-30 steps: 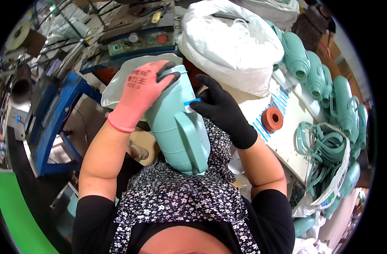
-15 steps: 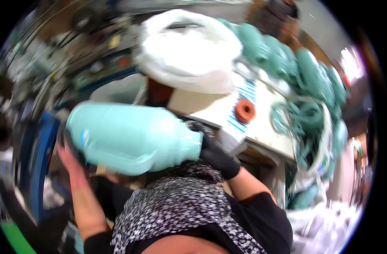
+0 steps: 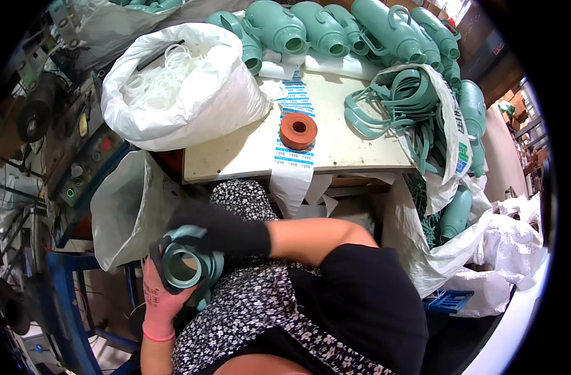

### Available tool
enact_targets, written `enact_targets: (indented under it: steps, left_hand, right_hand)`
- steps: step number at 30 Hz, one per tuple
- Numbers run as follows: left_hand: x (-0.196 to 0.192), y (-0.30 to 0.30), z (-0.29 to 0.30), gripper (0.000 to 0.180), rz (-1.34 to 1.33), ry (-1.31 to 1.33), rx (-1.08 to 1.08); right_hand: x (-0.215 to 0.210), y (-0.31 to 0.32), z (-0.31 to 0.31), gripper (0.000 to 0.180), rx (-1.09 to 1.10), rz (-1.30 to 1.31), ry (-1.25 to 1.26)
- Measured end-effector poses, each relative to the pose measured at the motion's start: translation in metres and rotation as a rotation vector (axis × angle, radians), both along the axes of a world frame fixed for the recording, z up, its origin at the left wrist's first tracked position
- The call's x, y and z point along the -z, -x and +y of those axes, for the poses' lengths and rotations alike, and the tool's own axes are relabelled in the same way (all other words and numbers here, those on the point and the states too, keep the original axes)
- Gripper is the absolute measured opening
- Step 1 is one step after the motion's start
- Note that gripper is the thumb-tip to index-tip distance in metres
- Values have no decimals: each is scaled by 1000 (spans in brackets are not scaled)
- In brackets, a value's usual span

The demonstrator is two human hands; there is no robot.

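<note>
A pale green thermos flask shell (image 3: 198,267) is turned with its open round mouth toward me, low in front of my lap. Around its neck closes my left hand (image 3: 157,284), in a pink glove with dark palm and fingers. My right hand (image 3: 213,230), gloved in black, reaches across over the far side of the mouth. Motion smears its fingers, so their grip is unclear. A green curved piece (image 3: 188,232) shows beside those fingers; whether it belongs to the shell cannot be told. Most of the shell's body is hidden beneath my hands.
A white sack (image 3: 235,100) of clear rings stands on the table (image 3: 235,153), beside an orange roll (image 3: 298,131) on a label strip (image 3: 293,169). Several green flask shells (image 3: 323,31) lie behind. Green handle straps (image 3: 410,94) fill a sack at right. Blue frame (image 3: 66,281) stands left.
The flask shell has swung from lying sideways across my front to mouth-up near my lap. My right hand has moved left over the mouth; my left hand has shifted to the neck.
</note>
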State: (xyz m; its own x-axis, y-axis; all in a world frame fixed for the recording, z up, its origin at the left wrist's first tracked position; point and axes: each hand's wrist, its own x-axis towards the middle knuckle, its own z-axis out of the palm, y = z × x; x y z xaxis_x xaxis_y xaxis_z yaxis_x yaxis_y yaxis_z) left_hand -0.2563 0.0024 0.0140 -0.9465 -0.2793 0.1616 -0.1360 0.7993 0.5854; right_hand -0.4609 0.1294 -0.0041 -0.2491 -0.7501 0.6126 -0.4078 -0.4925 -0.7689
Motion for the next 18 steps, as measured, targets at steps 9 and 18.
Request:
enact_targets:
  steps: [9, 18]
  left_hand:
    - [0, 10, -21, 103, 222, -291, -151]
    - [-55, 50, 20, 79, 79, -1, -68]
  right_hand:
    - [121, 294, 290, 47, 1299, 884, -837]
    - [-52, 17, 54, 66, 237, 364, -80]
